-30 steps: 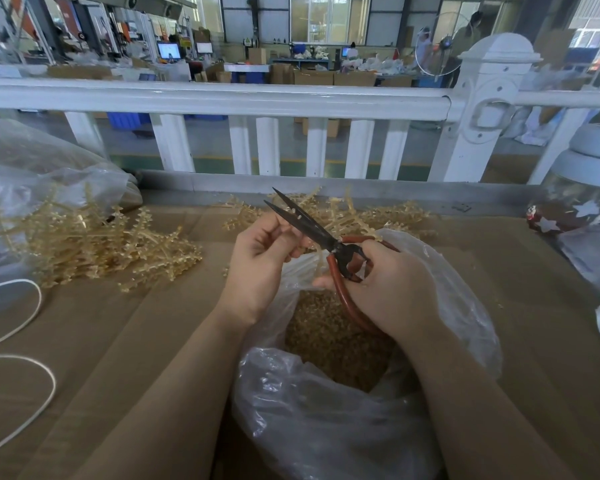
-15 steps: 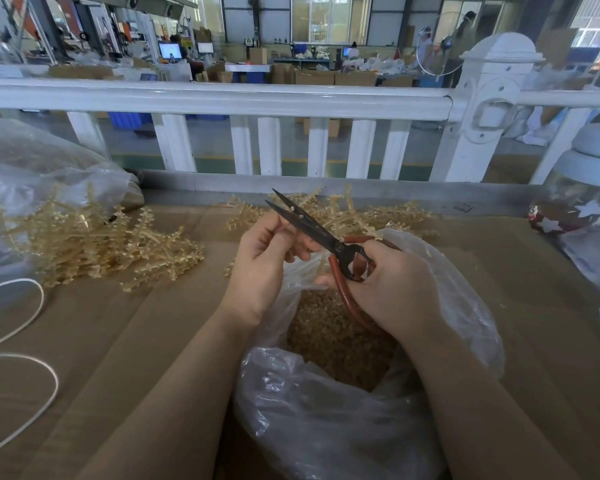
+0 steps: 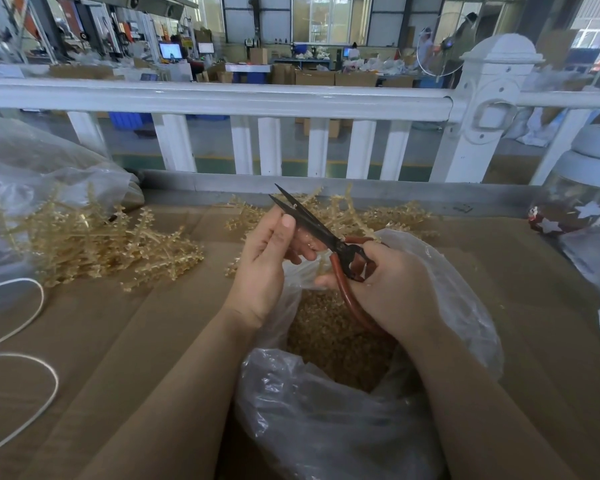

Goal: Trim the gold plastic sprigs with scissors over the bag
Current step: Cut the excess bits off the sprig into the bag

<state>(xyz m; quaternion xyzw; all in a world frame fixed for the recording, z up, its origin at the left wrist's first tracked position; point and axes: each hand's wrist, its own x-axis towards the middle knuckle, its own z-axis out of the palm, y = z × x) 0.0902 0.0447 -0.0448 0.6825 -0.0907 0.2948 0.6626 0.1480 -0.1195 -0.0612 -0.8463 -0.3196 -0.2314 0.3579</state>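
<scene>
The right hand (image 3: 392,289) curls its fingers round the red handles of the scissors (image 3: 326,233), whose dark blades stand slightly parted and point toward eleven o'clock. The left hand (image 3: 274,258) sits just beside the blades at nine o'clock of them, thumb up and fingers curled inward, pinching a small pale piece that is too small to tell clearly. Both hands hover over the open mouth of the clear plastic bag (image 3: 326,427), which lies at six o'clock of them on the brown table (image 3: 136,341) and holds a heap of gold trimmings (image 3: 336,337). At nine o'clock of the left hand a pile of gold plastic sprigs (image 3: 111,247) spreads over the table, partly against another clear bag (image 3: 32,174). A white cord (image 3: 32,358) loops at the table's near left. Behind the scissors, at twelve o'clock, a second pile of sprigs (image 3: 378,216) lies along the table's far edge. At three o'clock stands a glass jar (image 3: 586,202) with white stars. Beyond runs a white railing (image 3: 222,98).
</scene>
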